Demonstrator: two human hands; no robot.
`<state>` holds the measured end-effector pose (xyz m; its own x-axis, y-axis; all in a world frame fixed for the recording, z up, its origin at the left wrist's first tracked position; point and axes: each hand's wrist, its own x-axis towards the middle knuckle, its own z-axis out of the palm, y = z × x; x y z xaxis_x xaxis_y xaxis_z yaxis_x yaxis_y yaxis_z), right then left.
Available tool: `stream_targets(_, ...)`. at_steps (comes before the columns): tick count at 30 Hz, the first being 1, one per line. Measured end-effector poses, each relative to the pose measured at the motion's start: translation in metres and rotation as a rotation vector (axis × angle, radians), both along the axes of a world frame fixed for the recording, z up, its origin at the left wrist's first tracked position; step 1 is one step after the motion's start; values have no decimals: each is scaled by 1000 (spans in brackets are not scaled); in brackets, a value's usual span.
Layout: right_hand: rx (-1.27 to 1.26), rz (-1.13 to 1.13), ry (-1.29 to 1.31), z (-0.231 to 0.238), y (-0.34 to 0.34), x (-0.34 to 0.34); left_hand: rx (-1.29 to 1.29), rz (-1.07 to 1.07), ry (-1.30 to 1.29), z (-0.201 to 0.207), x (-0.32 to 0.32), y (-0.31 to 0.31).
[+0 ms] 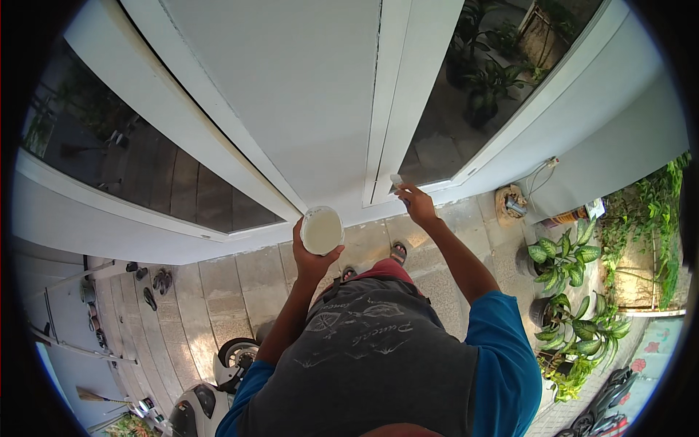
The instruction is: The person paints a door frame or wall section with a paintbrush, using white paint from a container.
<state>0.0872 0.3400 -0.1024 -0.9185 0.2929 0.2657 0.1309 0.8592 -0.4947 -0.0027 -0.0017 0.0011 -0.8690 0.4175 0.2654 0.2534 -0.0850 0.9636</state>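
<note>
My left hand (312,254) is wrapped round a round white tub (342,231), tilted so that its mouth shows. Pale off-white paint or paste (322,231) lies inside it. Further right, my right hand (416,202) grips a small hand tool (396,179) with a flat, whitish end; whether it is a paintbrush or a putty knife I cannot tell. The tool's end is by the lower left corner of a white window frame (384,167). A smooth light grey wall panel (284,80) stands ahead, between two dark glass panes.
Paving tiles (240,291) run along the wall's foot. Potted plants (564,258) and a sack of items (511,202) stand at the right. A parked scooter (211,397) is at the lower left, with loose footwear (162,281) farther off.
</note>
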Motion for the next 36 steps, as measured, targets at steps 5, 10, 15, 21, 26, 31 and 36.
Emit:
stream_targets(5,36,13,331,170,-14,-33,-30,40,27,-9,5,-9)
stream_targets(10,330,49,788,236,-22,-41,-25,26,8,-10,2,-8)
stream_targets(15,349,63,521,117,-11,-42,-7,43,24,-9,2,-5)
stream_targets(21,102,3,177,10,-18,-22,-8,46,9,-11,7,-9)
stream_targets(26,9,-49,371,148,-18,-38,-21,48,48,-8,11,-14)
stream_targets(31,218,-23,855,257,-26,-38,-4,41,18,-8,9,-12)
stream_targets(36,378,29,591,148,-9,-44,11,32,35,-2,6,-3)
